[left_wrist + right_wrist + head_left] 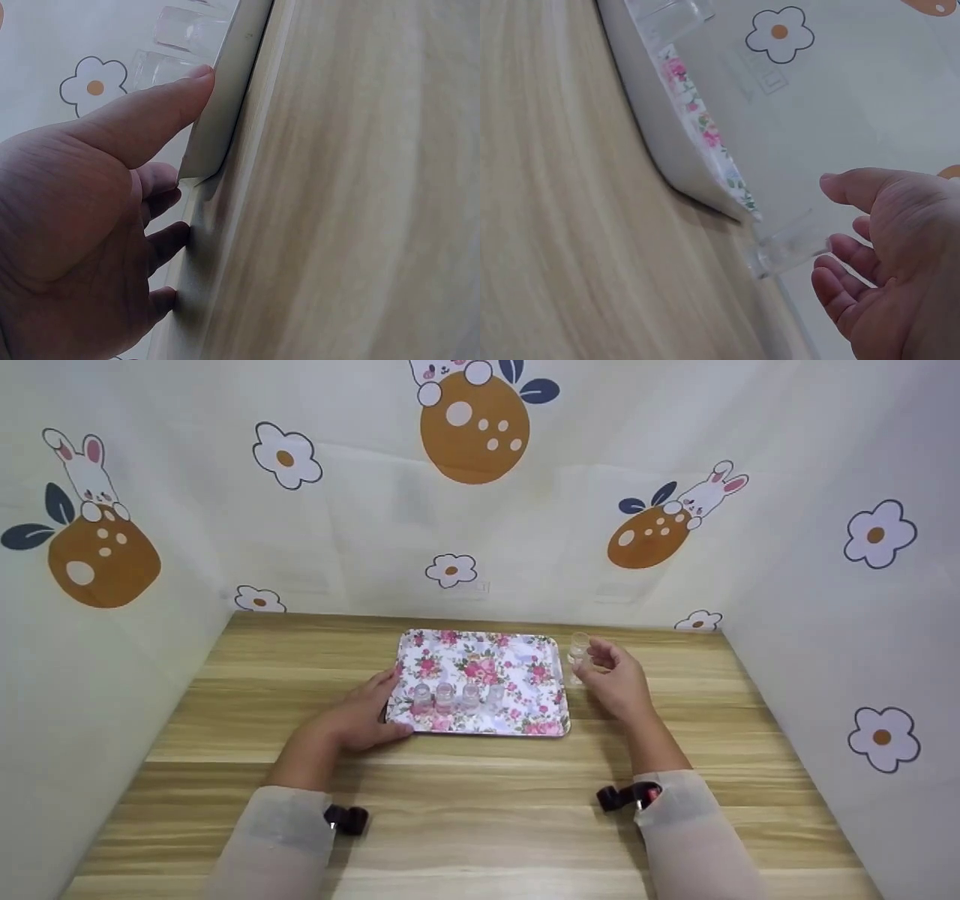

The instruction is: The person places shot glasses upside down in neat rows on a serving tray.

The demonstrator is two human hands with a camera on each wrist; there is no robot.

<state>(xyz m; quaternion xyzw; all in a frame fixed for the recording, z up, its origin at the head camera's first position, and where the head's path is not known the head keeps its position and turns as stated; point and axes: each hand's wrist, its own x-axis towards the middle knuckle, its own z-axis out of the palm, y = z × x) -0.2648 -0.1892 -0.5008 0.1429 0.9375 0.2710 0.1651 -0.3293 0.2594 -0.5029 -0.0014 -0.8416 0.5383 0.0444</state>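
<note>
My left hand (358,716) holds the left front corner of a flowered tray (517,660), thumb along the front edge and fingers at the left side. In the left wrist view, the thumb lies against the rim of the tray (232,90). Several small clear glasses (445,697) stand in a row on the tray's front half. Past the tray's right edge, another clear glass (578,649) stands on the table. Beside it is my right hand (619,679). In the right wrist view, thumb and fingers are spread apart near this glass (784,251); whether a fingertip touches it, I cannot tell.
The wooden table (480,810) carries the tray near its back edge. Pale cloth walls (360,525) with rabbit, orange and flower prints close in the back and both sides.
</note>
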